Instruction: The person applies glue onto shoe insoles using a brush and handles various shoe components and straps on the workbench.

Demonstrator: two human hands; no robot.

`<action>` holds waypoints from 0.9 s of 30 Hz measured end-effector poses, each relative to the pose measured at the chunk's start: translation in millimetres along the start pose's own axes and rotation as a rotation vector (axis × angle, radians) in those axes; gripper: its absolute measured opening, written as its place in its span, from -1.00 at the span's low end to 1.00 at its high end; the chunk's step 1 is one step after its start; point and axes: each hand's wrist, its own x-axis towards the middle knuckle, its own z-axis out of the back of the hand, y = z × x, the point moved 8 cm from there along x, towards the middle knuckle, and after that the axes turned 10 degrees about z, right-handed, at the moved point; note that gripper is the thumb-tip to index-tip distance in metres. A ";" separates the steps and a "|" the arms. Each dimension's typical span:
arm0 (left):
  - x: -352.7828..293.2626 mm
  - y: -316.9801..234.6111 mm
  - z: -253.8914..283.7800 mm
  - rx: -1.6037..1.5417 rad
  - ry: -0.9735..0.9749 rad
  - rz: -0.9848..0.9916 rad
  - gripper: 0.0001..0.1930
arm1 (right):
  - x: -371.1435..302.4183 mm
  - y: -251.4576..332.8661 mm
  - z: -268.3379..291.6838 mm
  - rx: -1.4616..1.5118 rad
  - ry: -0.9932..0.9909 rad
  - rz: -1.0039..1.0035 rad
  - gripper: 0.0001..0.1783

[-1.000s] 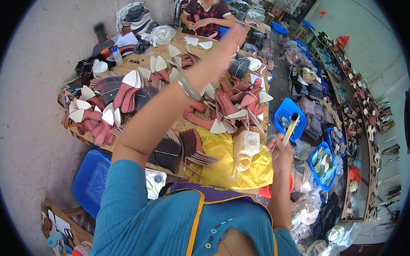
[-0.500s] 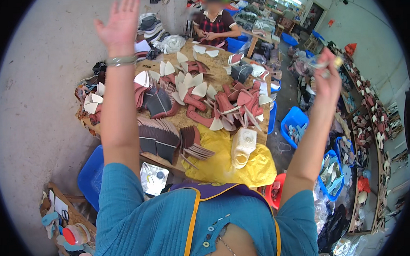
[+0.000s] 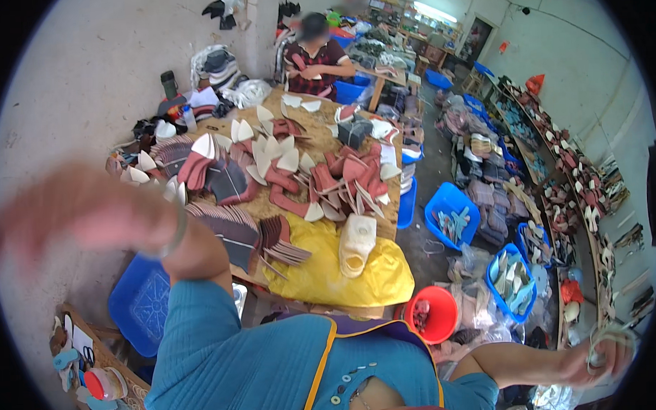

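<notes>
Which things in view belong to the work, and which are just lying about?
Likely in the work:
pink shoe pieces with white tips
stacked dark sole pieces
white plastic container
yellow sheet
right hand, apparently holding something unclear

Apparently lying about:
red-lidded jar
dark flask
blue basin at left

Lit tube lamp (image 3: 435,12) seen top, right of centre; dark doorway (image 3: 475,41) noted beside it. Orange bag (image 3: 535,84) spotted upper right.
</notes>
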 end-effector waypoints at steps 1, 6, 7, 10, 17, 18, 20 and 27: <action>-7.9 -2.0 36.5 0.052 -0.112 0.354 -0.57 | 0.4 -5.0 10.2 -0.051 -0.019 -0.066 -0.76; -28.7 35.5 211.0 0.161 -0.756 -0.139 -0.11 | 3.1 61.4 144.6 -0.532 -0.332 -0.258 -0.67; -39.5 28.8 226.9 0.167 -0.764 -0.143 -0.11 | -0.5 74.0 171.9 -0.435 -0.503 -0.258 -0.68; -86.2 6.0 259.3 0.027 -1.078 -0.247 -0.11 | 2.1 119.6 199.5 -0.417 -0.502 -0.365 -0.66; -35.2 -9.8 90.5 0.169 -0.283 0.298 -0.46 | 15.5 153.2 54.1 -0.607 -0.157 -0.088 -0.60; -33.3 -12.4 59.4 0.160 -0.158 0.209 -0.55 | 16.6 139.5 36.2 -0.360 -0.151 -0.147 -0.77; -18.8 -5.8 4.5 0.050 0.119 0.150 -0.59 | 11.4 121.3 4.3 -0.324 0.161 -0.122 -0.59; -46.5 28.0 22.2 0.062 0.238 0.397 -0.42 | -21.8 -10.0 95.6 -0.377 -0.299 -0.157 -0.92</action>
